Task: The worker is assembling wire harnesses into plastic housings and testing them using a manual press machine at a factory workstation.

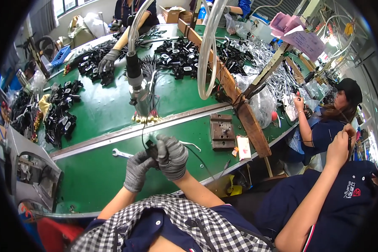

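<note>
Above the near edge of the green table, my left hand point(136, 171) and my right hand point(173, 157), both in grey gloves, are closed on a small black plastic part point(151, 150). A thin black cable point(143, 136) rises from the part. Fingers cover much of it, so its exact kind is hidden. Just beyond my hands a metal air screwdriver point(139, 90) hangs upright from a clear hose. Behind its tip lies a bundle of black cables point(150, 75) with brass-coloured ends. An open-ended wrench point(121, 153) lies left of my hands.
A metal fixture block point(222, 131) and a small box point(243, 147) sit to the right, beside a wooden beam point(235, 94). A grey machine point(31, 168) stands at left. Piles of black parts point(178, 56) cover the far table. Co-workers work opposite and at my right.
</note>
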{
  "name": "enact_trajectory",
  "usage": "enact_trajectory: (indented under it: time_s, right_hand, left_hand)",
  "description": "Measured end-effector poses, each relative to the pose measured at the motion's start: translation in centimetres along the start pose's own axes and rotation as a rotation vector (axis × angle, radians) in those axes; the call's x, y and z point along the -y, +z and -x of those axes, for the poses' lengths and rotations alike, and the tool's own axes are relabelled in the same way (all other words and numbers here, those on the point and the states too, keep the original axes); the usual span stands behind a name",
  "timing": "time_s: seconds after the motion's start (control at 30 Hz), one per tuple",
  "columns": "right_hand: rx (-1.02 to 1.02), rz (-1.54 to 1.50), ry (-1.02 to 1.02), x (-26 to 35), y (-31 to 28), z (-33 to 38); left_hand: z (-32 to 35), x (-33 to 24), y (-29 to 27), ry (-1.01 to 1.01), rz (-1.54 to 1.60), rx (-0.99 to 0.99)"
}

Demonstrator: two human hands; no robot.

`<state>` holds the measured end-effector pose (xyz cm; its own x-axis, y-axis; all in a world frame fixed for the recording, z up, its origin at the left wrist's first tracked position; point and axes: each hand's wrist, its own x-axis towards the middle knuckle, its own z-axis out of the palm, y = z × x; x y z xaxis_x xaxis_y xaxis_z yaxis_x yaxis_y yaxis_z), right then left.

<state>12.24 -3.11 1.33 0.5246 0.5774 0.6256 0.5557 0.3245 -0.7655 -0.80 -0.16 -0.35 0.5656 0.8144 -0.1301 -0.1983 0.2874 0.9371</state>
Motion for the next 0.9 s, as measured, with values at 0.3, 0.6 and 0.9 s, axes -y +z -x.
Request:
enact_trajectory:
  time_s: [0.3,0.6,0.9]
  right_hand:
    - [-0.021,-0.242,0.358,-1.2,0.4,0.0]
    - [0.128,0.15,-0.24,0.5,-0.2,-0.2]
    - [0.056,-0.125,0.287,-2.2,0.1,0.3]
  left_hand:
    - [-0.6,1.1,-1.6,-0.082,0.171,0.122]
    - [-0.5,2.7,-2.3,0.013,0.089,-0.025]
    - [-0.5,2.4,-1.5,-0.124,0.388,0.159]
